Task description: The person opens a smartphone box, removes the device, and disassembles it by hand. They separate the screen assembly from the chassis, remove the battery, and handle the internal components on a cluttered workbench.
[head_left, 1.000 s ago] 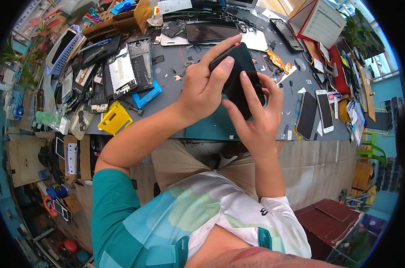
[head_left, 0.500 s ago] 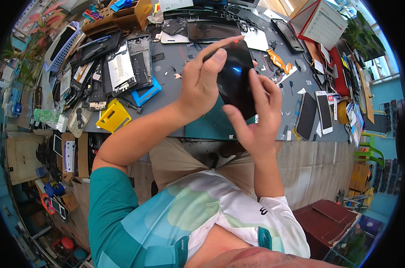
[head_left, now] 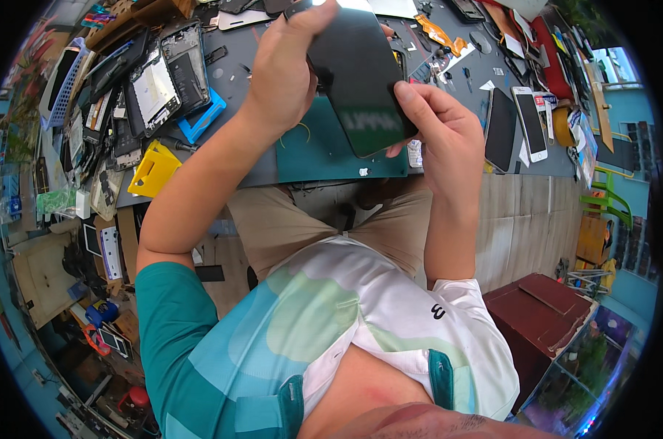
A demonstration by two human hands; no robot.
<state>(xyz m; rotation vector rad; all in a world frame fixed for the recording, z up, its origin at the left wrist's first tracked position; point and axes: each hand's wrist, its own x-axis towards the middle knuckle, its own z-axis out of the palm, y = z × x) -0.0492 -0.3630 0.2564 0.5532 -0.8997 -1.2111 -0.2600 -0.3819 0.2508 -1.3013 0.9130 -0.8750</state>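
Observation:
A black smartphone (head_left: 361, 80) with a glossy face is held up between both hands, tilted, above a dark green mat (head_left: 309, 157) at the desk's near edge. My left hand (head_left: 284, 69) grips its upper left side, thumb at the top; the other fingers are partly hidden behind it. At the lower right corner, my right hand (head_left: 448, 121) pinches the phone's edge between thumb and fingers. Light lettering reflects in the lower part of its face. A thin yellow wire (head_left: 302, 133) lies on the mat beside my left wrist.
Opened device shells and parts (head_left: 152, 91) pile up at left, near a blue frame (head_left: 204, 115) and a yellow plastic holder (head_left: 154, 168). On the right lie a black phone (head_left: 500, 128), a white phone (head_left: 530, 124) and a tape roll (head_left: 563, 126). An orange strip (head_left: 437, 35) lies farther back.
The view has shifted, so the desk sits higher in the picture. My right hand has gone from spread fingers along the phone's side to a pinch at its lower corner. The phone's tilt differs.

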